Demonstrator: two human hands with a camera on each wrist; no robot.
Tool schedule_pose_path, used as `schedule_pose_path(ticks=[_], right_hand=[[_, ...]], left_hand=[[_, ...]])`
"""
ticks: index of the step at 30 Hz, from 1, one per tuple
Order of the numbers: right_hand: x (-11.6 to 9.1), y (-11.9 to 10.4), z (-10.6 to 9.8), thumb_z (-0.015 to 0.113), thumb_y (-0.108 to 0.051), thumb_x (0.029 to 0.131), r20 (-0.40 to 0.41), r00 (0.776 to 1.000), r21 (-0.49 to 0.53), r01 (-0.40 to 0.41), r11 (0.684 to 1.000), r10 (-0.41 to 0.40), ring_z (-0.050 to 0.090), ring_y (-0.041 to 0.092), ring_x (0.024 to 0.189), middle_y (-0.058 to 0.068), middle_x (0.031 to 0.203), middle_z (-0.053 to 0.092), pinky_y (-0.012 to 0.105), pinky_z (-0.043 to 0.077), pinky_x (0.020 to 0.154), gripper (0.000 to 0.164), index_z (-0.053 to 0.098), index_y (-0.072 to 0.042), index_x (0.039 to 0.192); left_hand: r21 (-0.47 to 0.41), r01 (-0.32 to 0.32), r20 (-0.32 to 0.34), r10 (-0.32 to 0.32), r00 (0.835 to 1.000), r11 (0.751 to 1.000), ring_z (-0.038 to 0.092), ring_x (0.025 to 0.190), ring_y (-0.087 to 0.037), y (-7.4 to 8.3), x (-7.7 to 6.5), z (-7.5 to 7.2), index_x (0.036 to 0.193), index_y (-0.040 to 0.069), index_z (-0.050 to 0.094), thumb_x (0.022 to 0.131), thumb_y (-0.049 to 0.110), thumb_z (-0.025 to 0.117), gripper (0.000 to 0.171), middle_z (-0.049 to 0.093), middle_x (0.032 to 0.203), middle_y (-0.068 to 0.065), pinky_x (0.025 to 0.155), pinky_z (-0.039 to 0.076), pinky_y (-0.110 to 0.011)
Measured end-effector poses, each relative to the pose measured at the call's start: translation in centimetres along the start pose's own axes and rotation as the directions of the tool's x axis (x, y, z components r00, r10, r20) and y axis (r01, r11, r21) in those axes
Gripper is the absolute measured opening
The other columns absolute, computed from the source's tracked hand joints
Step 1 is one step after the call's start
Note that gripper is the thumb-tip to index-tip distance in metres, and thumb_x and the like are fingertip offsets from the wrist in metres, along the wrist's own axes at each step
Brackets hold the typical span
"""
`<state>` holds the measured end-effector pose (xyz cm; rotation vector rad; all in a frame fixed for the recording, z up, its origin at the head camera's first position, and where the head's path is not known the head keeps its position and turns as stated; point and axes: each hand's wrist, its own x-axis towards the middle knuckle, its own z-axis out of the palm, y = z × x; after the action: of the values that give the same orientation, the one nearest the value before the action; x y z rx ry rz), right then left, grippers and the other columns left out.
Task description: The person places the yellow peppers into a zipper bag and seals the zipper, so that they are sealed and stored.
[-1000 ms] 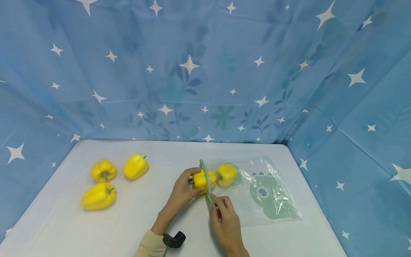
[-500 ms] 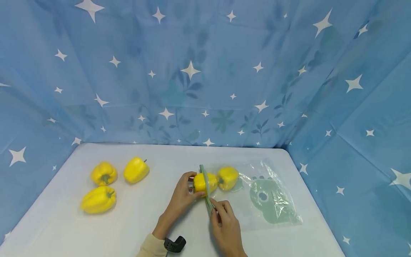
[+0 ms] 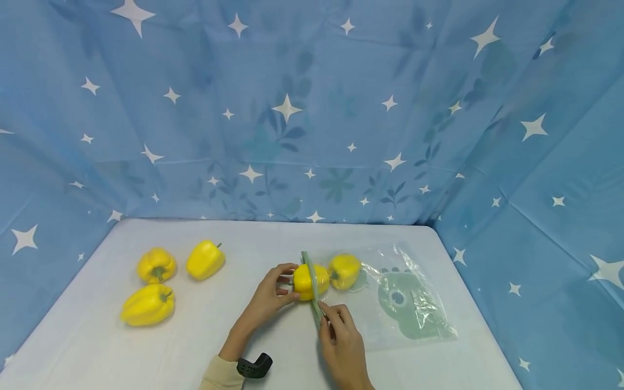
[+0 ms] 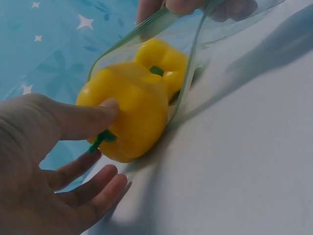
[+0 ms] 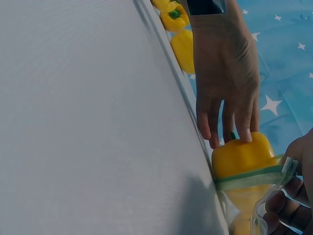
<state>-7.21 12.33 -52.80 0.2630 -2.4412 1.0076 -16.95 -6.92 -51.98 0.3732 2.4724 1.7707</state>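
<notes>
A clear zip bag with a green printed figure lies on the white table. In its mouth sits a yellow bell pepper, partly inside, its stem pointing out toward my left hand. The left thumb rests on this pepper in the left wrist view, while the other fingers spread loosely away from it. Another yellow bell pepper is fully inside, touching or nearly touching the first. With its thumb and fingers, my right hand pinches the green zip edge at the near side of the mouth, holding it apart.
At the table's left lie three more yellow bell peppers: one upright-looking pepper, one lying pepper and one farther right. A blue star-patterned curtain hangs behind and to the sides of the table.
The left hand has loosened its fingers from the pepper at the mouth and drawn back slightly left. The right hand keeps pinching the bag edge. The head view has tilted a little.
</notes>
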Motion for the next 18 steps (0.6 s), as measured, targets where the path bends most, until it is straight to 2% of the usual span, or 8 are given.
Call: schedule_pose_path(ticks=[9, 15, 18], right_hand=[[-0.3, 0.0, 0.1, 0.07, 0.0, 0.095, -0.009, 1.0, 0.004, 0.007, 1.0, -0.007, 0.041, -0.009, 0.069, 0.0, 0.097, 0.062, 0.01, 0.041, 0.056, 0.032, 0.074, -0.009, 0.125], [-0.1, -0.1, 0.1, 0.072, 0.004, 0.091, -0.015, 1.0, 0.008, 0.017, 1.0, -0.017, 0.042, -0.009, 0.069, -0.002, 0.098, 0.062, 0.01, 0.043, 0.057, 0.035, 0.074, -0.009, 0.124], [0.1, -0.2, 0.1, 0.07, 0.003, 0.094, -0.011, 1.0, 0.012, 0.018, 1.0, -0.018, 0.043, -0.008, 0.069, -0.002, 0.098, 0.062, 0.01, 0.043, 0.057, 0.033, 0.074, -0.009, 0.124]], left_hand=[[-0.034, -0.016, -0.034, 0.015, 0.999, 0.999, 0.063, 0.124, -0.038, -0.2, 0.1, 1.0, 0.144, 0.006, 0.055, 0.087, 0.001, 0.082, 0.063, 0.059, 0.145, -0.017, 0.092, 0.061, -0.042], [-0.057, -0.052, -0.028, 0.051, 0.998, 0.997, 0.064, 0.123, -0.038, -0.2, 0.2, 1.8, 0.144, 0.003, 0.053, 0.088, 0.002, 0.081, 0.062, 0.058, 0.144, -0.019, 0.09, 0.062, -0.033], [-0.067, -0.057, -0.029, 0.055, 0.998, 0.996, 0.064, 0.122, -0.036, -0.3, 0.3, 2.2, 0.143, 0.004, 0.053, 0.089, 0.005, 0.081, 0.061, 0.059, 0.143, -0.019, 0.09, 0.061, -0.03]])
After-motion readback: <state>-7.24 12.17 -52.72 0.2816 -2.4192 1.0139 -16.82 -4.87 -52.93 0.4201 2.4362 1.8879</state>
